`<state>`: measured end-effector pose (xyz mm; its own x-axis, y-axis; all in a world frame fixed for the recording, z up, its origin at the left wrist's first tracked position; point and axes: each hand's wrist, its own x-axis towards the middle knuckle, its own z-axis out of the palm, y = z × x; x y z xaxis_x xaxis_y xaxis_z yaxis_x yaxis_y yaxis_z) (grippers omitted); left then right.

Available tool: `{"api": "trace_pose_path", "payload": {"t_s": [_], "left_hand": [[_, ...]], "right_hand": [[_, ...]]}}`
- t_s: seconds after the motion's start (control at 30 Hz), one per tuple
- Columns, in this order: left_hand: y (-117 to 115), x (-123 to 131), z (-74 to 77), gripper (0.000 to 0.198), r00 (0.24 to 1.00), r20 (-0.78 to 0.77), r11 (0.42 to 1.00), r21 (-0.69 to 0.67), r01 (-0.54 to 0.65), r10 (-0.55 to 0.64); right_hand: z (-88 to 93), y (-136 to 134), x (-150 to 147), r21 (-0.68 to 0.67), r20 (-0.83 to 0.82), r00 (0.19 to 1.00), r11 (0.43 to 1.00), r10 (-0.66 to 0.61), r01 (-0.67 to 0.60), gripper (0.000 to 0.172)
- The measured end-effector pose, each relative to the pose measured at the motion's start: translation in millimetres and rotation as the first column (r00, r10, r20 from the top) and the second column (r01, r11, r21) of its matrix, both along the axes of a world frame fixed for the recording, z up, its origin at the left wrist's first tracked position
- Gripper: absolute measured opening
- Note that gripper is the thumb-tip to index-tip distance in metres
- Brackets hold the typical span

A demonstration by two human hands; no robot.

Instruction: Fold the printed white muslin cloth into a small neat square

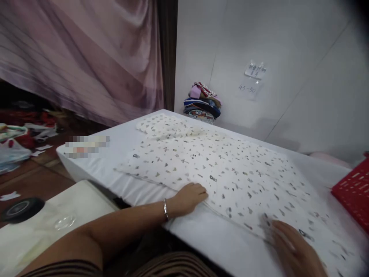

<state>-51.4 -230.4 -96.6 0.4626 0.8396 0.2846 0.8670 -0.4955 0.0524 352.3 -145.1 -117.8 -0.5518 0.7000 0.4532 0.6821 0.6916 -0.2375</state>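
Observation:
A white cloth (198, 154) with small dark and tan printed figures lies spread over a white-covered table. Its far left part is folded or bunched up. My left hand (188, 198), with a silver bracelet at the wrist, rests on the cloth's near edge. Its fingers lie close together on the fabric, and the thumb is hidden. Farther right along the same edge is my right hand (296, 246), smeared by motion. Its fingers look stretched out and apart over the cloth, with nothing visible in them.
The white table (95, 165) stands against a pale wall with handwritten papers (250, 80). Folded clothes (201, 103) are stacked at the far edge. A red perforated basket (353, 192) stands at right. On the left are a pink curtain (115, 50), a white surface (86, 207) and a dark wheel-like object (23, 210).

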Motion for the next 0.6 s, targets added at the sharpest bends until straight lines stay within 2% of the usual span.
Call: {"api": "trace_pose_path", "payload": {"t_s": [0.07, 0.17, 0.23, 0.4, 0.6], "left_hand": [[-2.4, -6.6, 0.2, 0.025, 0.998, 0.026, 0.999, 0.003, -0.051, 0.051], [-8.4, -16.3, 3.1, 0.026, 0.99, 0.068, 0.992, -0.015, -0.123, 0.124], [-12.8, -20.7, 6.6, 0.025, 0.985, 0.086, 0.988, -0.044, -0.148, 0.151], [-18.5, -24.3, 12.2, 0.016, 0.983, 0.118, 0.988, -0.079, -0.129, 0.138], [-13.9, -24.3, 10.3, 0.022, 0.989, 0.116, 0.995, -0.062, -0.083, 0.09]], "right_hand": [[9.3, -17.3, -53.9, -0.037, 0.033, 0.979, 0.979, 0.202, -0.201, 0.027], [27.1, -32.5, -120.4, -0.098, 0.016, 0.935, 0.931, 0.354, -0.351, 0.028], [35.8, -34.7, -147.3, -0.129, 0.041, 0.913, 0.908, 0.406, -0.398, 0.027], [39.8, -30.5, -174.8, -0.195, 0.138, 0.888, 0.891, 0.439, -0.41, 0.019], [30.9, -32.0, -185.1, -0.154, 0.177, 0.909, 0.922, 0.379, -0.354, 0.02]]}}
